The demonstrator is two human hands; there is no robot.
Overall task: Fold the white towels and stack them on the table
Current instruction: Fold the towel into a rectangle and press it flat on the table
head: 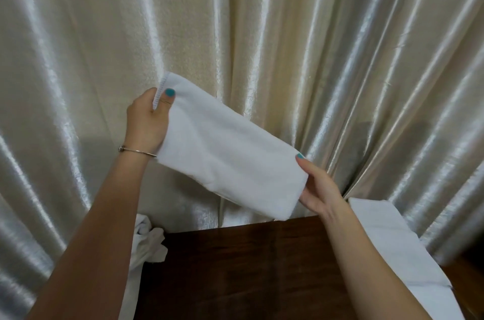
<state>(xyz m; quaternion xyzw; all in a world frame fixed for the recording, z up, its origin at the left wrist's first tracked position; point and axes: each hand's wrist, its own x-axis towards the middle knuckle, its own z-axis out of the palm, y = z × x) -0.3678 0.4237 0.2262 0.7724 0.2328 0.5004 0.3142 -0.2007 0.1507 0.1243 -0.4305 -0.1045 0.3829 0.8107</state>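
Note:
A white towel, folded into a long strip, hangs in the air above the far edge of the dark wooden table. My left hand pinches its upper left end, thumb on top. My right hand grips its lower right end. The strip slopes down from left to right. Folded white towels lie on the table's right side, partly behind my right forearm. A crumpled heap of white towels sits at the table's left edge, partly hidden by my left forearm.
A shiny cream curtain hangs close behind the table and fills the background. Bare dark wood shows in the middle of the table between my forearms.

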